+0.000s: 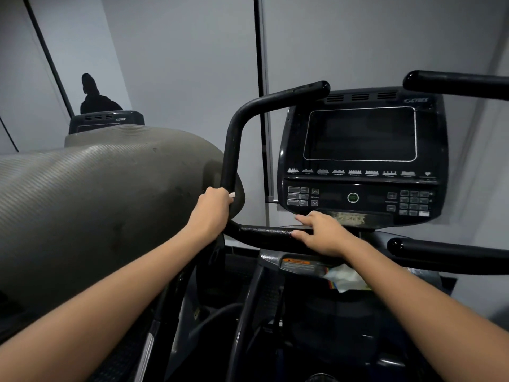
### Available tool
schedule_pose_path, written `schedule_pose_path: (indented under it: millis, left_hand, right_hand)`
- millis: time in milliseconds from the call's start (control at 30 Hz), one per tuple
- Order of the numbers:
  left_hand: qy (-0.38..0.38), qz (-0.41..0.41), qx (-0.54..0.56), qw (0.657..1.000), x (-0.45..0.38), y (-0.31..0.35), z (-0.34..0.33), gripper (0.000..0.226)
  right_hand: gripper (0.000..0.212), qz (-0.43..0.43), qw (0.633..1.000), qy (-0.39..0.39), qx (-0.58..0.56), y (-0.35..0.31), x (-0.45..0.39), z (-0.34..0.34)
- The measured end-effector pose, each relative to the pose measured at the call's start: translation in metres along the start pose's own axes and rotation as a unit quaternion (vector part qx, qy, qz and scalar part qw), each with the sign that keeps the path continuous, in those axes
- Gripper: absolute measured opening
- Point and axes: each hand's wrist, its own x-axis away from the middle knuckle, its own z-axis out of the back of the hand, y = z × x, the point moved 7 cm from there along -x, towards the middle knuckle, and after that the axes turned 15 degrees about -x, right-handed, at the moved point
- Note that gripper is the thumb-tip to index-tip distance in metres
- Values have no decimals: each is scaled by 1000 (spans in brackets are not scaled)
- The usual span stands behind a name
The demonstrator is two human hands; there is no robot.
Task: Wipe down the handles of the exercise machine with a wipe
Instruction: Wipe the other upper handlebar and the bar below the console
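The wiping step is judged to be under way on the left handle [234, 139], the black bar that rises from the crossbar and bends toward 2 o'clock. The left hand [212, 208] is closed around the base of this bar, and a small pale scrap, taken to be the wipe [232, 194], is seen poking out at the fingertips; the rest of it is hidden inside the grip. The right hand [323, 232] is laid loosely on the horizontal crossbar [264, 233], fingers half spread and curled over the top, with nothing visibly held (it seems only to be steadying the body).

The next move is judged to call for the left hand to be slid up the bar toward 12 o'clock, pressure being kept all round, and then along the bend to the rounded tip near the console [360, 158].

Room is tight at 9 o'clock, where a large grey ribbed shroud [96, 216] lies just beside the handle's lower part, so knuckles may brush it. Above the bend the bar stands free against the pale wall. At 3 o'clock two further black handles [457, 82] project inward, upper and lower, well apart from the hands and not yet reached. A crumpled wrapper or tissue [345, 278] is lodged in the tray below the crossbar
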Motion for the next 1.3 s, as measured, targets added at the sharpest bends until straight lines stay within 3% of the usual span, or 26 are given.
schedule_pose_path:
  millis: [100, 300, 433, 533, 600, 667, 733, 833, 967, 1033, 1200, 1267, 1300]
  left_hand:
    - [35, -73, 27, 996, 6, 31, 3, 22]
    - [6, -151, 83, 985, 11, 99, -14, 23]
    - [-10, -201, 86, 976, 18, 128, -30, 32]
    - [-62, -265, 96, 957, 32, 153, -59, 35]
    - [-54, -291, 66, 953, 41, 169, -76, 45]
    - [-22, -277, 80, 957, 46, 179, -82, 67]
    - [12, -277, 102, 955, 49, 183, -82, 75]
    - [96, -325, 42, 940, 56, 176, -82, 56]
    - [99, -313, 35, 944, 37, 136, -89, 42]
    - [78, -309, -10, 948, 28, 122, -90, 41]
    - [-138, -185, -41, 972, -3, 134, -100, 42]
    - [-118, -194, -48, 973, 4, 164, -95, 42]
    - [-58, -221, -54, 972, 14, 181, -91, 40]
  right_hand:
    - [50, -1, 998, 42, 40, 18, 15, 32]
    - [43, -18, 993, 55, 104, 38, 45, 60]
    - [37, -24, 984, 108, 138, 47, 67, 87]
    - [34, -70, 974, 147, 160, 79, 88, 113]
    - [37, -119, 966, 157, 171, 112, 104, 126]
    - [41, -160, 964, 149, 152, 143, 119, 129]
    - [45, -177, 965, 144, 127, 162, 127, 124]
    - [48, -196, 967, 128, 104, 166, 125, 122]
    - [49, -218, 967, 100, 86, 165, 123, 126]
    - [53, -222, 966, 97, 95, 166, 120, 125]
    - [57, -228, 960, 123, 105, 168, 111, 122]
    - [56, -239, 959, 115, 96, 168, 109, 123]
    - [54, -241, 959, 112, 97, 169, 108, 123]
